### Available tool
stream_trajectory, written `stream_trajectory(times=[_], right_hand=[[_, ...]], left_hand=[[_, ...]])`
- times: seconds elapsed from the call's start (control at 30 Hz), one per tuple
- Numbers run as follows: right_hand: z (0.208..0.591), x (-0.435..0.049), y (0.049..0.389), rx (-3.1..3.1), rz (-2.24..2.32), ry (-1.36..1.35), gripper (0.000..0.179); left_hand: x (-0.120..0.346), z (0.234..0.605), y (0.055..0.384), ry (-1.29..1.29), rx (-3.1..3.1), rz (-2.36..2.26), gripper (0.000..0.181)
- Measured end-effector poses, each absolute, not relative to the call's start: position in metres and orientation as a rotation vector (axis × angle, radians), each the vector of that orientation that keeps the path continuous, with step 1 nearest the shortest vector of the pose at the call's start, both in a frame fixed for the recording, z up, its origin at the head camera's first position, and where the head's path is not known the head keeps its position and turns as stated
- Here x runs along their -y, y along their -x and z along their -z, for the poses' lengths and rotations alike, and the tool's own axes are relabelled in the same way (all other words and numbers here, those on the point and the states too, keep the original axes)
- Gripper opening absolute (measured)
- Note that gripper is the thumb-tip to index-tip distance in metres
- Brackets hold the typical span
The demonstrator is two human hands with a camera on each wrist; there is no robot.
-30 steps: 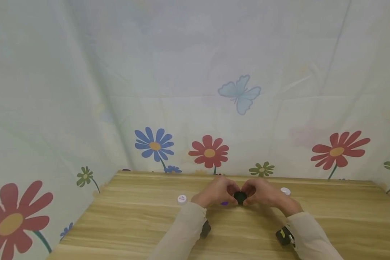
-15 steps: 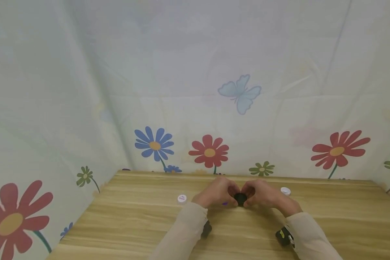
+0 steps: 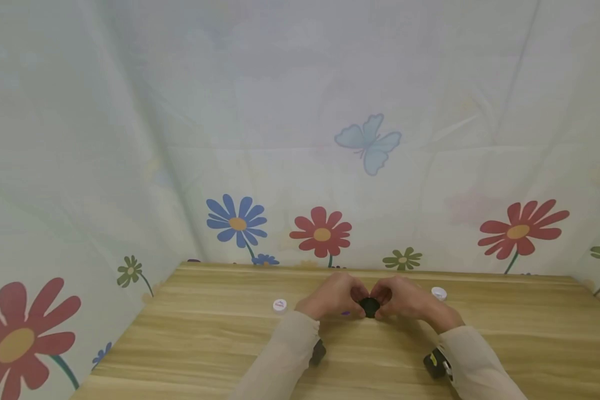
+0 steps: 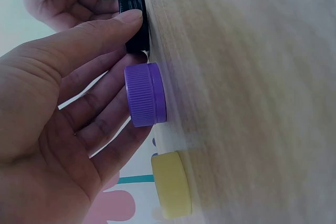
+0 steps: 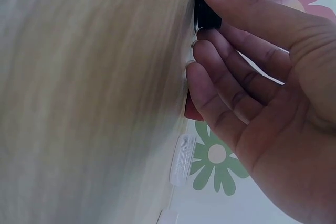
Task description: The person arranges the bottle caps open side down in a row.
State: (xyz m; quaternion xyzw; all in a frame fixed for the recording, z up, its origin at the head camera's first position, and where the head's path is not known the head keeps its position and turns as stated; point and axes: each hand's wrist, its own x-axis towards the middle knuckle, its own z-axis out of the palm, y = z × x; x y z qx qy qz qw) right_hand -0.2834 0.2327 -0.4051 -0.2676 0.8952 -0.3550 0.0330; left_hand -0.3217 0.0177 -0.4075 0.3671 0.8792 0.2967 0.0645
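A black bottle cap (image 3: 370, 307) stands on the wooden table, between my two hands. My left hand (image 4: 58, 93) pinches it from the left, the thumb laid over its near side. From the other side my right hand (image 5: 262, 72) grips the same cap, its thumb also on the near face. A purple ribbed cap (image 4: 144, 95) rests just beside the black one, close to my left fingers; in the head view only a sliver of it shows. Beyond it lies a yellow cap (image 4: 172, 184), which the head view does not show.
A white cap with pink print (image 3: 280, 305) lies left of my left hand. Another white cap (image 3: 438, 293) is behind my right wrist. Part of a red object (image 5: 192, 109) shows past my right fingertips. A flowered cloth (image 3: 300, 139) hangs behind the table.
The black cap has shifted slightly toward me between my fingers, and less of the purple cap shows in the head view. Both hands stay nearly in place.
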Motion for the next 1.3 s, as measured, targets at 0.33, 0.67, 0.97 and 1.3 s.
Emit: stream_trajectory(times=[0.33,0.67,0.97,1.3], right_hand=[[0.405,-0.233,0.284,-2.74,1.089,0.804,0.036],[0.397,-0.237,0.283,-2.723,1.124,0.783,0.036],[0.388,-0.248,0.281,-2.842,1.189,0.74,0.031],[0.384,-0.251,0.279,-2.908,1.208,0.663,0.029]], left_hand=[[-0.016,0.405,0.32,-1.095,-2.648,-0.895,0.031],[-0.01,0.4,0.323,-1.027,-2.595,-1.016,0.035],[-0.016,0.401,0.324,-1.033,-2.675,-1.078,0.028],[-0.027,0.399,0.325,-1.053,-2.759,-1.054,0.027]])
